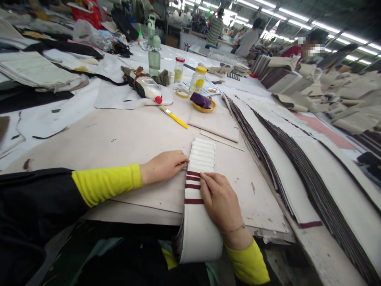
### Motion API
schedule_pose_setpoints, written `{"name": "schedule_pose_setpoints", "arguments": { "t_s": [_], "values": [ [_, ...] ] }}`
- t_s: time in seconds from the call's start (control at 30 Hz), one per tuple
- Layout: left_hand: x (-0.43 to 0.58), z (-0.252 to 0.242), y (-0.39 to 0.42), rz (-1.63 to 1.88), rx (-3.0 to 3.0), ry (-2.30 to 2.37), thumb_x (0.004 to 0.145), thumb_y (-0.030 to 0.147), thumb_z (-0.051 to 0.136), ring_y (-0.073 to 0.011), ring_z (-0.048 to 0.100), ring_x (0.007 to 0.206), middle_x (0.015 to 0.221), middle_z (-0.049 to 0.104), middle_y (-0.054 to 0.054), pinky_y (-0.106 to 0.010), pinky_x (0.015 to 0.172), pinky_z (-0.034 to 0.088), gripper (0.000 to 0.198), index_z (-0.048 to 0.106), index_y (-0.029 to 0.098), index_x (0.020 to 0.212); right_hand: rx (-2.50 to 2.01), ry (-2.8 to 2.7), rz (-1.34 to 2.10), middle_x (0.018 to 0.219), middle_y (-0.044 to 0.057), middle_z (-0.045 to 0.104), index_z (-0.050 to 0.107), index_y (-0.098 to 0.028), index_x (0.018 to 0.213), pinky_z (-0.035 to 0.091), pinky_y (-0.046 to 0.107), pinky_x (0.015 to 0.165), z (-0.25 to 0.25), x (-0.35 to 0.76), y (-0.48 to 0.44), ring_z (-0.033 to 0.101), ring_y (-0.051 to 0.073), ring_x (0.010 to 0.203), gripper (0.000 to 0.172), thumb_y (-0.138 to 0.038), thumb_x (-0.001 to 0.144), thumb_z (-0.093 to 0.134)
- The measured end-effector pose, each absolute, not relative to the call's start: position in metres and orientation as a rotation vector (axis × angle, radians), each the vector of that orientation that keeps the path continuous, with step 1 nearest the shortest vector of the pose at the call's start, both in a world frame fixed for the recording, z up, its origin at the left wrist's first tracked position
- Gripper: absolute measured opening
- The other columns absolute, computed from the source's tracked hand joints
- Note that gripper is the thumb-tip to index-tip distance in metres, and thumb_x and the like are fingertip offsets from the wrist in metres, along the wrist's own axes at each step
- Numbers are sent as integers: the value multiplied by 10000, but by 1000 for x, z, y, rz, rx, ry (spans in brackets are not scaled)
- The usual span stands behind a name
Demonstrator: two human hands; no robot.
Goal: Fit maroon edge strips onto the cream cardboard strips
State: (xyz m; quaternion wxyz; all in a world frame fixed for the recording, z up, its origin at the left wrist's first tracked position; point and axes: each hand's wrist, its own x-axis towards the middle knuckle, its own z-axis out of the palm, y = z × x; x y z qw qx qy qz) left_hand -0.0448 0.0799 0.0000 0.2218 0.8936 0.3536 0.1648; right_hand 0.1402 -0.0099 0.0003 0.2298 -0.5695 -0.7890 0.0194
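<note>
A fanned stack of white strips (203,153) with maroon end bands lies in front of me, its near part curving down over the table edge. They look like fabric or leather, but I cannot tell which. My left hand (162,167) has its thumb and fingers closed together at the stack's left edge. Over the right side of the bands, my right hand (220,196) is curled, its fingertips pressed on the strips and its thumb tucked beside them. What lies under the right palm is hidden.
A yellow-handled brush (175,118) lies beyond my hands. Behind it are a yellow bowl (205,107) with purple cloth, a yellow-lidded jar (198,79) and a green bottle (154,59). Long stacked white strips (268,159) run along the right. Several people are in the background.
</note>
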Motion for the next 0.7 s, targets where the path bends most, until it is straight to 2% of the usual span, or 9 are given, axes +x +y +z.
{"name": "schedule_pose_setpoints", "arguments": {
  "t_s": [0.1,0.3,0.4,0.53,0.63,0.7],
  "values": [
    [-43,-1,79,487,2387,1004,831,214,443,-143,540,864,918,600,-35,-250,792,402,189,593,153,927,-1558,-2151,64,949,90,612,598,-152,1035,455,368,829,0,140,-10,527,203,914,282,-218,850,395],
    [-28,1,93,430,2040,1075,741,307,542,-107,508,620,665,574,15,-204,585,381,175,563,133,728,-1568,-2130,43,951,88,615,603,-138,1021,446,348,842,-2,141,-11,528,195,913,273,-214,847,407],
    [-21,10,95,431,2016,1039,712,308,550,-102,482,610,643,548,24,-202,577,367,175,546,134,697,-1602,-2081,6,955,83,621,610,-134,997,442,335,846,-3,141,-13,539,187,905,263,-220,847,412],
    [-15,26,90,336,1827,937,741,356,494,-98,471,615,666,529,18,-202,575,382,232,535,130,772,-1644,-2014,-18,958,75,629,611,-146,992,446,318,831,-4,140,-16,554,177,891,260,-234,850,411],
    [-8,35,92,263,1774,960,769,430,454,-114,501,674,761,567,-5,-210,600,402,346,539,136,928,-1660,-1999,-3,950,70,632,615,-158,971,440,317,833,-4,140,-16,556,176,893,255,-239,854,404],
    [0,37,96,206,1869,960,761,413,486,-129,527,742,866,600,-25,-214,649,414,403,519,142,1057,-1673,-1996,12,941,67,633,618,-163,951,437,320,834,-4,139,-16,556,177,892,249,-240,856,401]
  ]
}}
